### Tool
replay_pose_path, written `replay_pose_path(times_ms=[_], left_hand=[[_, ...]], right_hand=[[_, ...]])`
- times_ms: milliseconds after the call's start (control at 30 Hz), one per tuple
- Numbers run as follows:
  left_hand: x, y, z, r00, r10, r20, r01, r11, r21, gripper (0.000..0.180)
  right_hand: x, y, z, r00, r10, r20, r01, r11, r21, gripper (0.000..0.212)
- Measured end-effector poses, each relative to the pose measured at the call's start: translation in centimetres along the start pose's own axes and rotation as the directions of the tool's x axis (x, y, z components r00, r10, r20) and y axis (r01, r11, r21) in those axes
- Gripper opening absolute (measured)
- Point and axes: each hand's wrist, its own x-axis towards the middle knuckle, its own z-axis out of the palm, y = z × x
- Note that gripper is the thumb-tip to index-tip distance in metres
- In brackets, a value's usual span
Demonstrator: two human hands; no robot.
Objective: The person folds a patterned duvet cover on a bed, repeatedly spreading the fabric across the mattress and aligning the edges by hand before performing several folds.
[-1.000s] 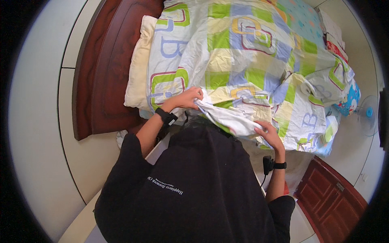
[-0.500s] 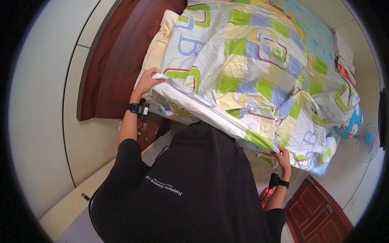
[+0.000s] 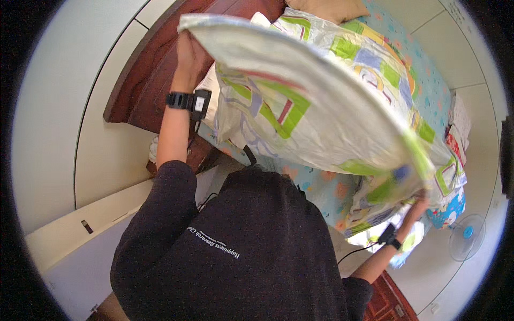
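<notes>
Dark red wooden headboard (image 3: 140,88), fan (image 3: 461,245) with blue hub (image 3: 468,231), reddish-brown panelled door (image 3: 386,300)

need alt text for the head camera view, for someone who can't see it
A person's left hand and right hand hold up one edge of a white, green and blue bed cover, arched above a blue floral sheet. A dark wooden headboard stands at left; a fan is at right.
</notes>
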Motion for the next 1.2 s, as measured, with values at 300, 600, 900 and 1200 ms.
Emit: replay_pose_path(times_ms=[300,600,900,1200], left_hand=[[-22.3,-8.8,-18.7,0.575,-0.562,-0.594,0.805,0.518,0.289,0.053],[-13.9,-10.6,-15.4,0.604,-0.607,-0.517,0.797,0.469,0.381,0.026],[6.2,-23.0,-12.0,0.925,-0.193,-0.326,0.353,0.753,0.556,0.022],[1.7,-25.9,-10.3,0.882,-0.327,-0.339,0.409,0.172,0.896,0.073]], right_hand=[[-23.9,6.0,11.2,0.377,0.458,0.805,-0.291,0.884,-0.366,0.041],[-9.4,2.9,9.2,0.829,0.349,0.436,-0.206,0.916,-0.343,0.059],[16.5,-3.6,10.7,0.811,0.119,0.572,-0.091,0.993,-0.078,0.018],[23.7,-2.2,16.5,0.986,0.035,0.165,0.077,0.773,-0.629,0.039]])
